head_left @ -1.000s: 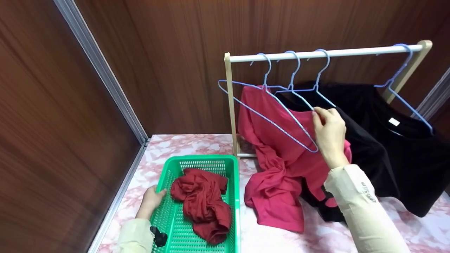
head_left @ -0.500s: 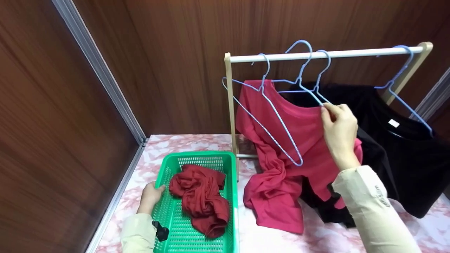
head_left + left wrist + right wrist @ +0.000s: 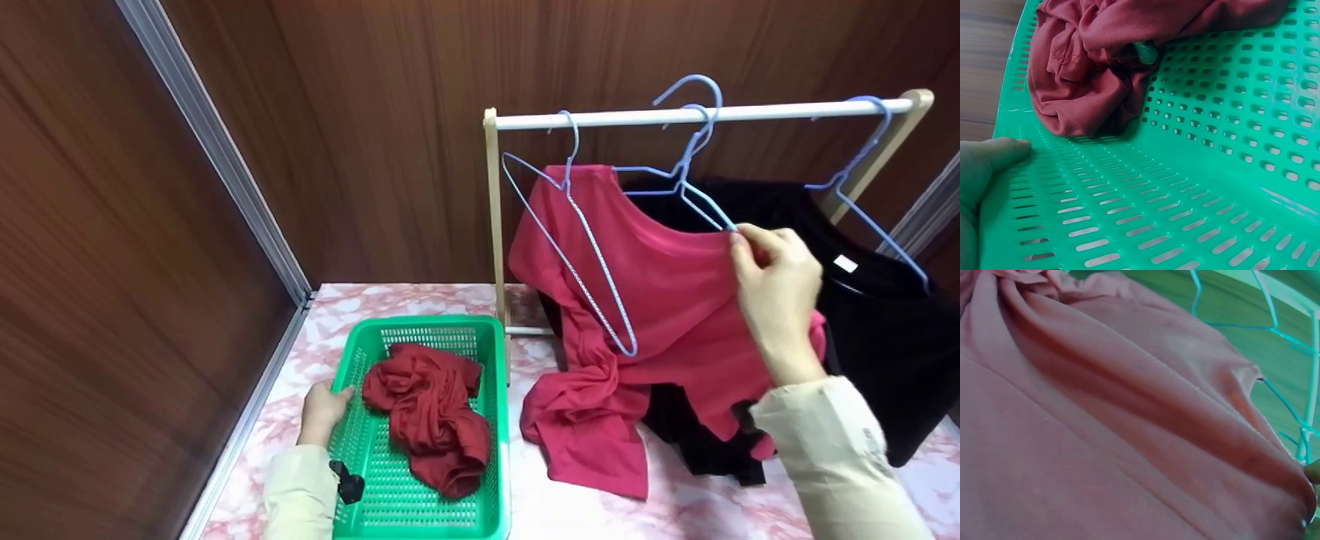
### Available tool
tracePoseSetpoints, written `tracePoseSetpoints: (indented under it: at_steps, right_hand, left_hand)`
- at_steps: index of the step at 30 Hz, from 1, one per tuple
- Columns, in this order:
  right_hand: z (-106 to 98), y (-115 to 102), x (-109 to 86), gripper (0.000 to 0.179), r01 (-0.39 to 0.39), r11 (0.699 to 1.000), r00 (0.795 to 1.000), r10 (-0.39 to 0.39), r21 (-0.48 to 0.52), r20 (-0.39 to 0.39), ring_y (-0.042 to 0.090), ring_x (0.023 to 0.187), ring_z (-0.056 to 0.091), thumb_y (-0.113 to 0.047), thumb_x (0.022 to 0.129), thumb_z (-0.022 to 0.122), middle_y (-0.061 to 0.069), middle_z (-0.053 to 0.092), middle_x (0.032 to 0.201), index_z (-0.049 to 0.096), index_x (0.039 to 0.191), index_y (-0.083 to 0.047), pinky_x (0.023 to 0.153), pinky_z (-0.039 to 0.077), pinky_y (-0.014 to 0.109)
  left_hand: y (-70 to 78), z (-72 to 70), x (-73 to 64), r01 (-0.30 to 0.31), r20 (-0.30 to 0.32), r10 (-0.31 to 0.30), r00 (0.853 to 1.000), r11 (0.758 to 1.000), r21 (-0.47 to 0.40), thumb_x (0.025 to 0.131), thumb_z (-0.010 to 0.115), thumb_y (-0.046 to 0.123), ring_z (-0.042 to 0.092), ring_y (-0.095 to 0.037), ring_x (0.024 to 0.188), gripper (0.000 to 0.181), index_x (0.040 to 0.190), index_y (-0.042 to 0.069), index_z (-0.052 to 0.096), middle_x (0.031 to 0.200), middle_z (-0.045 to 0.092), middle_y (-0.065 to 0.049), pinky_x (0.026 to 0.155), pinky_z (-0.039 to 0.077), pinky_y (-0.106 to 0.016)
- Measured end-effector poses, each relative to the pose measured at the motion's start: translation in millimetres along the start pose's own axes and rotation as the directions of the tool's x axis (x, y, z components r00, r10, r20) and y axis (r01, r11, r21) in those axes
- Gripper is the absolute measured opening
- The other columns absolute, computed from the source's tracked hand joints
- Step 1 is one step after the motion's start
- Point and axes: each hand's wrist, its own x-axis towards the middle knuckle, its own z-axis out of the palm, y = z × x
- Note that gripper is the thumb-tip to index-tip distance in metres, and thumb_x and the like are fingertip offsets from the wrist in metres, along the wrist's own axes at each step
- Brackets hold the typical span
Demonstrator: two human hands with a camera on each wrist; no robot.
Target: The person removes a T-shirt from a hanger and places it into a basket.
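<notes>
My right hand (image 3: pixel 780 292) pinches a blue clothes hanger (image 3: pixel 646 171) at its right arm, together with the shoulder of the pink-red shirt (image 3: pixel 660 300) on it. This hanger's hook stands above the white rod, its tip apart from it. One sleeve of the shirt trails on the marbled tabletop. At the left, my left hand (image 3: pixel 324 412) grips the side rim of a green basket (image 3: pixel 427 322), thumb over the edge. A crumpled dark red garment (image 3: pixel 439 420) lies in the basket. The left wrist view shows the thumb (image 3: pixel 1008 149) on the perforated wall.
A bare blue hanger (image 3: pixel 592 247) hangs at the left end of the rod (image 3: pixel 615 118). Black garments (image 3: pixel 892 322) hang on hangers behind and to the right. Wooden rack posts (image 3: pixel 493 225) bound the rod. Brown panels (image 3: pixel 375 150) stand behind and at left.
My right hand has moved right with the hanger and pink-red shirt, and the hanger's hook has risen off the rod. The left hand keeps hold of the basket, which has shifted slightly away.
</notes>
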Motion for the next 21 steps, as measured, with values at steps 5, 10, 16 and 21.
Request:
tracePoseSetpoints:
  at_steps: [5,10,16,21]
  right_hand:
    - [-13,6,-7.7,0.017,0.012,1.0,1.0,-0.012,0.011,-0.029,-0.011,0.065,0.034,-0.011,0.089,0.062,-0.032,0.036,0.068,0.074,0.096,-0.002,0.065,0.026,0.012]
    - [-26,12,-18.2,0.018,-0.002,1.0,0.999,0.003,0.02,-0.033,-0.009,0.065,0.035,-0.011,0.089,0.062,-0.033,0.036,0.067,0.074,0.096,0.001,0.064,0.027,0.012]
    - [-42,18,-31.0,0.017,-0.018,0.999,0.999,0.019,0.032,-0.035,-0.008,0.064,0.036,-0.011,0.088,0.064,-0.033,0.038,0.066,0.075,0.096,0.0,0.062,0.028,0.012]
    - [-55,25,-43.7,0.016,-0.033,0.999,0.998,0.034,0.03,-0.049,-0.009,0.064,0.036,-0.009,0.087,0.066,-0.033,0.04,0.066,0.074,0.095,0.003,0.061,0.028,0.009]
  left_hand:
    - [3.3,-0.9,1.1,-0.006,-0.005,0.006,1.0,1.0,0.009,0.092,0.053,0.015,0.058,-0.042,0.098,0.037,0.11,-0.016,0.059,0.108,0.061,-0.033,0.093,0.044,-0.052]
    - [6.1,-1.1,1.6,0.005,0.001,-0.005,1.0,1.0,0.024,0.093,0.053,0.016,0.058,-0.042,0.102,0.037,0.114,-0.014,0.058,0.113,0.061,-0.032,0.093,0.044,-0.052]
    - [6.5,-1.2,0.8,0.024,0.009,-0.024,1.0,0.999,0.027,0.094,0.052,0.018,0.058,-0.041,0.102,0.037,0.115,-0.012,0.058,0.113,0.061,-0.031,0.093,0.044,-0.052]
    - [4.6,0.5,0.5,0.005,-0.023,-0.005,1.0,1.0,0.027,0.092,0.054,0.016,0.059,-0.04,0.095,0.034,0.109,-0.013,0.059,0.106,0.062,-0.031,0.089,0.045,-0.053]
